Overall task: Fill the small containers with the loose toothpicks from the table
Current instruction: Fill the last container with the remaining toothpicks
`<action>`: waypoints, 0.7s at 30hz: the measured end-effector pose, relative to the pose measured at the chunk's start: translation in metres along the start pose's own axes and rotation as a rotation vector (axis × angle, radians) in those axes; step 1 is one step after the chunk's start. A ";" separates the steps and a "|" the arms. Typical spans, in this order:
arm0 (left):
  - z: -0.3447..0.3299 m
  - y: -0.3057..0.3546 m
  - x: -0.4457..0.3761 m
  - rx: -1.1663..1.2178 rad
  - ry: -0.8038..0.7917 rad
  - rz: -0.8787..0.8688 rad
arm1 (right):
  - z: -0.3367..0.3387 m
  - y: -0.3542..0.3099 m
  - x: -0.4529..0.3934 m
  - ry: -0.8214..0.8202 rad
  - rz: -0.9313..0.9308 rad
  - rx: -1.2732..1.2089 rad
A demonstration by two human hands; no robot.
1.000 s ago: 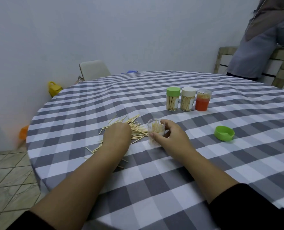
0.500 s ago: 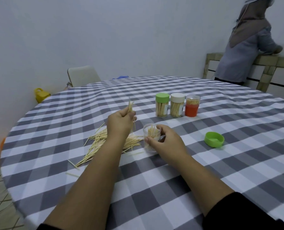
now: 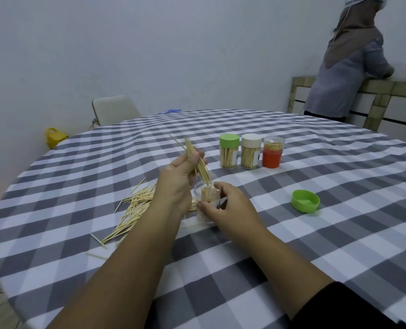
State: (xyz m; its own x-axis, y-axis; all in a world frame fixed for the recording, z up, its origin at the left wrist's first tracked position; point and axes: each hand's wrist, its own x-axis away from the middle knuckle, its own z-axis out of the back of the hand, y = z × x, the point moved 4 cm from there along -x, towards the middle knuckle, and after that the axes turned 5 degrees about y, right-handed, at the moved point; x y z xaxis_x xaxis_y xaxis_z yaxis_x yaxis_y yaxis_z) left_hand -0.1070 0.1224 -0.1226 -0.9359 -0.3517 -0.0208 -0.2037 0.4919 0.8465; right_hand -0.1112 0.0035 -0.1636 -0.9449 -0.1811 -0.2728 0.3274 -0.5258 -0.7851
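The left hand (image 3: 180, 176) is pinching a bundle of toothpicks (image 3: 200, 166) in curled fingers, tilting it so the lower tips are dipping into the mouth of an open clear jar (image 3: 207, 200). The right hand (image 3: 225, 206) is gripping that jar from its right side, thumb and fingers wrapped around the wall, and holding it upright on the table (image 3: 315, 245). Some toothpicks are already standing inside the jar. Left of the jar, a loose pile of toothpicks (image 3: 133, 207) is lying scattered on the checked cloth. Beyond the jar, three filled jars are standing in a row, touching or nearly so: a green-lidded jar (image 3: 229, 151), a white-lidded jar (image 3: 251, 151) and an orange jar (image 3: 272, 151). Right of the open jar, well apart, a green lid (image 3: 305, 201) is lying upside down.
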 end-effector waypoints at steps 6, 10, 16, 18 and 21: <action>-0.010 -0.009 0.019 -0.217 -0.049 0.074 | 0.008 0.006 -0.004 0.068 -0.045 0.012; -0.015 -0.016 0.028 -0.258 -0.110 0.124 | 0.010 0.011 -0.007 0.103 -0.071 0.010; -0.015 -0.018 0.030 -0.286 -0.080 0.146 | 0.010 0.011 -0.007 0.104 -0.081 0.011; -0.015 -0.019 0.028 -0.322 -0.075 0.141 | 0.010 0.011 -0.007 0.104 -0.085 0.009; -0.014 -0.020 0.026 -0.340 -0.102 0.138 | 0.011 0.010 -0.007 0.102 -0.088 -0.005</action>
State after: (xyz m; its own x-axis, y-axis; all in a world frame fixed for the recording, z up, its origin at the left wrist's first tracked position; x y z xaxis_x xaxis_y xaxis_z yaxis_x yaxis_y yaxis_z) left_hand -0.1231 0.0918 -0.1325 -0.9751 -0.2116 0.0671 0.0168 0.2309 0.9728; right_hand -0.1013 -0.0096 -0.1639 -0.9649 -0.0486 -0.2581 0.2437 -0.5317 -0.8111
